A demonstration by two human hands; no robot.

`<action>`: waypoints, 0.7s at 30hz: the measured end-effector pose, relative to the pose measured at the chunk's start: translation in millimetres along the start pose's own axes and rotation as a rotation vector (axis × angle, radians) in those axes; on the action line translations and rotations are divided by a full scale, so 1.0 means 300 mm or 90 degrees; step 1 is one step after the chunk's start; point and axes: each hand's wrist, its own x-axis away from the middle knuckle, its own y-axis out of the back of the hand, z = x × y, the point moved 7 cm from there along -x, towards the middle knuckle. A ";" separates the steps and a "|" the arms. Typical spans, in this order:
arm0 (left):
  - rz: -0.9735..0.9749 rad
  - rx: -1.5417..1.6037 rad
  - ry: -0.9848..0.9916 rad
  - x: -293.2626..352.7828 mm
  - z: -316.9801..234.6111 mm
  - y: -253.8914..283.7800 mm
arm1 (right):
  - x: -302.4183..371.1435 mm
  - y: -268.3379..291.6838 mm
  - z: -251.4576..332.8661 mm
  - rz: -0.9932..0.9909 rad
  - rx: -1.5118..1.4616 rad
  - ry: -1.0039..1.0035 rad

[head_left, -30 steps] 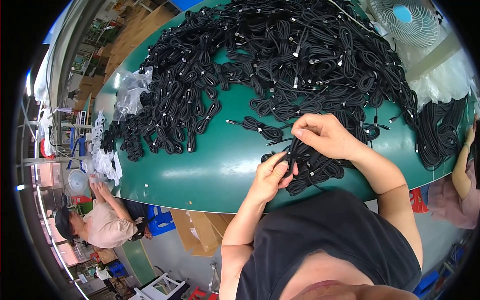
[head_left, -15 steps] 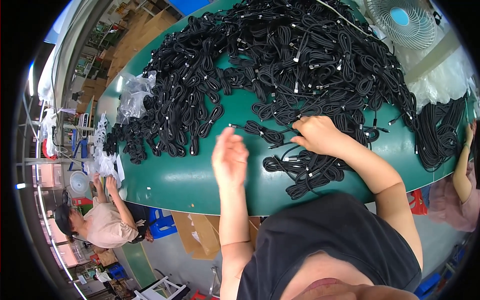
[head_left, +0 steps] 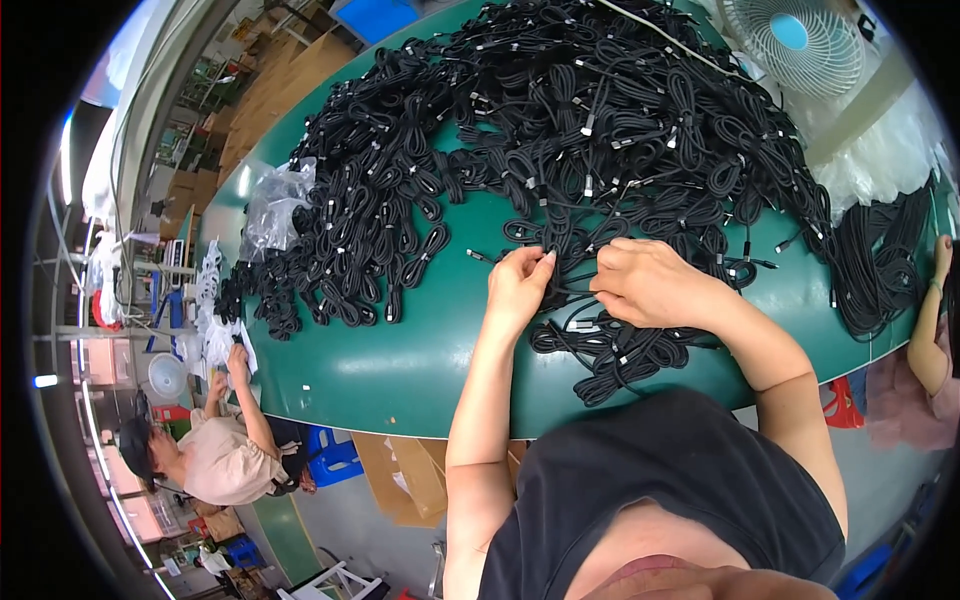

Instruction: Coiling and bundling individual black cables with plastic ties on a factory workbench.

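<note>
My left hand (head_left: 517, 290) has thumb and fingers closed on a coiled black cable (head_left: 563, 250) at the front of the large pile. A silver plug end (head_left: 474, 254) sticks out to the left of that hand. Close by on the right, my right hand (head_left: 655, 285) is curled with its fingertips pinched on a thin black cable end that runs toward the left hand. Its fingers partly hide the grip. Below both hands, nearer to me, lie several bundled black cables (head_left: 625, 355) with silver plugs.
A broad heap of bundled black cables (head_left: 640, 90) covers the green table's (head_left: 400, 375) far side. Clear plastic bags (head_left: 275, 210) lie at the left. A fan (head_left: 795, 45) and long loose cables (head_left: 880, 260) are at the right. One person works at the left end, another at the right edge.
My left hand, open in the air before, has moved right and closed on the coiled cable. My right hand has shifted slightly right, staying pinched. The cable bundle has been pulled up between the hands.
</note>
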 end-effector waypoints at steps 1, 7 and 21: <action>0.006 -0.001 0.000 0.000 0.000 0.001 | 0.004 0.007 -0.004 0.014 0.025 -0.018; 0.218 0.537 0.155 0.028 -0.064 -0.030 | 0.006 0.002 -0.025 0.110 0.050 -0.054; 0.011 0.742 -0.349 0.062 -0.503 0.147 | -0.085 0.294 0.118 -0.373 -0.102 0.019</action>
